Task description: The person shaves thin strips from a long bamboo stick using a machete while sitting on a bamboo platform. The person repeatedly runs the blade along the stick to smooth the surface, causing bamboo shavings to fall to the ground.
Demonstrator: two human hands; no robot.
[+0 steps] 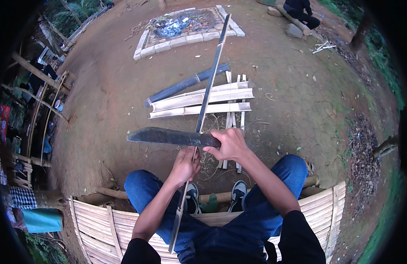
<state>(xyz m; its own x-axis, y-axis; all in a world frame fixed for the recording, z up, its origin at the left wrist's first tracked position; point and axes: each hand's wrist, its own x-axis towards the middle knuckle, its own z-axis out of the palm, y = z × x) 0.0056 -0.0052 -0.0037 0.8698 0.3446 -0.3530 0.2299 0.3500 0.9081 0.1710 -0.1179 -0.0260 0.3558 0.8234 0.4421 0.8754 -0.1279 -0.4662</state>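
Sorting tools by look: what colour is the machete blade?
Dark grey, nearly black machete blade, seen best in the head view.

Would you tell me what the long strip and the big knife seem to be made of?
The strip in the left hand looks like split bamboo: thin, straight, dark skin, pale underside. The knife blade held by the right hand seems dull, dark steel, unpolished; its handle is hidden.

A long, thin bamboo strip (206, 103) — dark on its face — runs steeply from the lap up and away, its far tip over the ground. A machete (168, 137) lies crosswise on it, the dark broad blade pointing left, level — its handle end meets the strip.
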